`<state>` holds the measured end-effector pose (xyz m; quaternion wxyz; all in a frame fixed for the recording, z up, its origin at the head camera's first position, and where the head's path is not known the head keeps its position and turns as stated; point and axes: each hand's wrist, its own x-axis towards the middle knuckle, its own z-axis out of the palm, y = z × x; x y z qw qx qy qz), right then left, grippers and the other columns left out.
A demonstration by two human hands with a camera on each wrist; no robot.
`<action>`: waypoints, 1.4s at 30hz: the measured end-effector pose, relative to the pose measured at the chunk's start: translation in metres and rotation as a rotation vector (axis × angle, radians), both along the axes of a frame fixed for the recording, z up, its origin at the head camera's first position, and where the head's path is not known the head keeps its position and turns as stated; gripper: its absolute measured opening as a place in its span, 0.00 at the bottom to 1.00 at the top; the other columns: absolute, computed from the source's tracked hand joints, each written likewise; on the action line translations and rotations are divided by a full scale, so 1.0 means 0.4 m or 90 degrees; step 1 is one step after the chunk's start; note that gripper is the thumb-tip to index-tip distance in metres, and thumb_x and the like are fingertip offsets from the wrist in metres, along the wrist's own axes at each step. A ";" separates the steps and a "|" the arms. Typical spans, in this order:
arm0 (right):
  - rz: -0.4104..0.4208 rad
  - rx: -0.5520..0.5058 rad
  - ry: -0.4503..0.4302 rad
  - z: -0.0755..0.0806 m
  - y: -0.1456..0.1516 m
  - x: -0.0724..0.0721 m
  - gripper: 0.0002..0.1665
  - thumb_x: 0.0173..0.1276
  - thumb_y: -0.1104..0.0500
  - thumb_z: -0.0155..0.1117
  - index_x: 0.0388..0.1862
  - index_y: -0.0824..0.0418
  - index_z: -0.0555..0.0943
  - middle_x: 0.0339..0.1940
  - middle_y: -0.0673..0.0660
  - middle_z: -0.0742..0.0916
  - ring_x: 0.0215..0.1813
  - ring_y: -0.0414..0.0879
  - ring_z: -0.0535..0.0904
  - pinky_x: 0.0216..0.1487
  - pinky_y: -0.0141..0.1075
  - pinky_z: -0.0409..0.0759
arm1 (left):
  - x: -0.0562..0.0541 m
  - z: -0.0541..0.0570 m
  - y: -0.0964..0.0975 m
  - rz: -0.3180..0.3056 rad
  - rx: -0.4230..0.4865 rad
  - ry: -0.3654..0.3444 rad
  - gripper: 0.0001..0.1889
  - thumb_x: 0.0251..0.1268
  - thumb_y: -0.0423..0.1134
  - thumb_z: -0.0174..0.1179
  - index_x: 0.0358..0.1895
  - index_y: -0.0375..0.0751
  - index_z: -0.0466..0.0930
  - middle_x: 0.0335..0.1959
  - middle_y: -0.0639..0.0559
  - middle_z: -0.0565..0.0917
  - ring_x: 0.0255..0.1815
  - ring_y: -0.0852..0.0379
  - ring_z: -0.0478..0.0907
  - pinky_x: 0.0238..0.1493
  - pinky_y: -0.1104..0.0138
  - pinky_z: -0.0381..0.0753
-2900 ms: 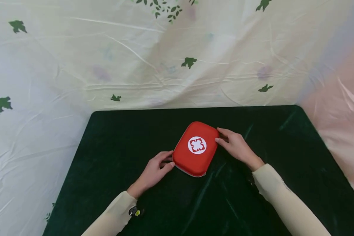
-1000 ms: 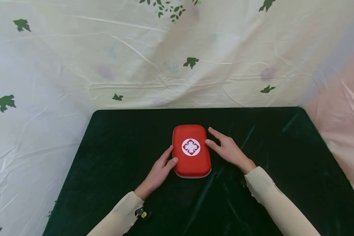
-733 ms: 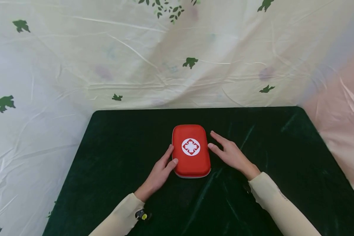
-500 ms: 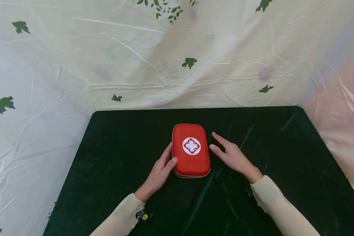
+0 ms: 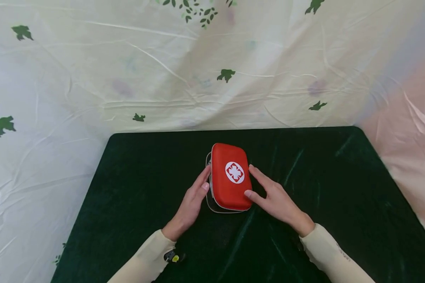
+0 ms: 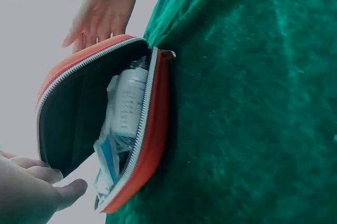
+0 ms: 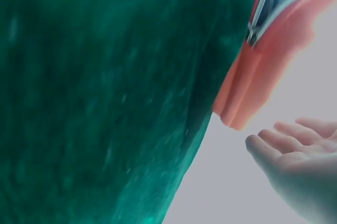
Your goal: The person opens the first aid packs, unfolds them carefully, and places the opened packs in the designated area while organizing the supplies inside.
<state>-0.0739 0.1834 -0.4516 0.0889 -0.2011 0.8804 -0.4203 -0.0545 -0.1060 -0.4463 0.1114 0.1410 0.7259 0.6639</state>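
Observation:
A red first-aid case [image 5: 229, 192] with a white cross emblem lies on the dark green cloth, its lid partly raised on the left side. My left hand [image 5: 189, 206] is at that raised edge, fingertips at the lid's rim and thumb apart from the fingers. Inside, the left wrist view shows a white cylinder in clear wrapping [image 6: 129, 103] and a blue-and-white packet [image 6: 108, 161]. A silver zipper [image 6: 138, 147] runs round the opening. On the other side, my right hand [image 5: 279, 202] has its fingers extended beside the lid's right edge, holding nothing.
The green cloth [image 5: 156, 169] covers a table with rounded far corners. Behind it hangs a pale curtain [image 5: 184, 78] printed with green leaves and birds. A small dark device [image 5: 170, 256] sits at the left sleeve cuff.
The case was turned upright from a slant, with both hands on it earlier. Since then its left lid edge has risen, and the right hand moved away, then back towards the right edge.

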 end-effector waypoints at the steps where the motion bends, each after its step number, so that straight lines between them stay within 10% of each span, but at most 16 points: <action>1: 0.002 0.004 0.008 0.002 -0.007 0.006 0.49 0.75 0.40 0.65 0.85 0.55 0.56 0.85 0.56 0.61 0.82 0.58 0.60 0.74 0.62 0.66 | -0.001 0.002 0.001 -0.003 0.002 0.003 0.31 0.85 0.47 0.37 0.85 0.48 0.47 0.85 0.54 0.53 0.84 0.54 0.51 0.81 0.47 0.51; 20: 0.088 0.047 0.133 -0.010 -0.087 0.028 0.59 0.67 0.38 0.73 0.87 0.50 0.52 0.87 0.48 0.52 0.84 0.52 0.54 0.77 0.56 0.63 | -0.001 0.025 0.022 -0.007 0.018 0.025 0.31 0.86 0.52 0.35 0.85 0.48 0.48 0.85 0.54 0.54 0.84 0.55 0.51 0.81 0.48 0.51; 42: 0.064 0.050 0.174 -0.008 -0.061 0.036 0.60 0.66 0.39 0.75 0.86 0.51 0.53 0.86 0.53 0.59 0.79 0.55 0.66 0.71 0.54 0.72 | -0.019 0.039 0.034 -0.070 0.051 0.036 0.32 0.83 0.52 0.37 0.85 0.49 0.49 0.85 0.54 0.54 0.83 0.56 0.53 0.81 0.50 0.52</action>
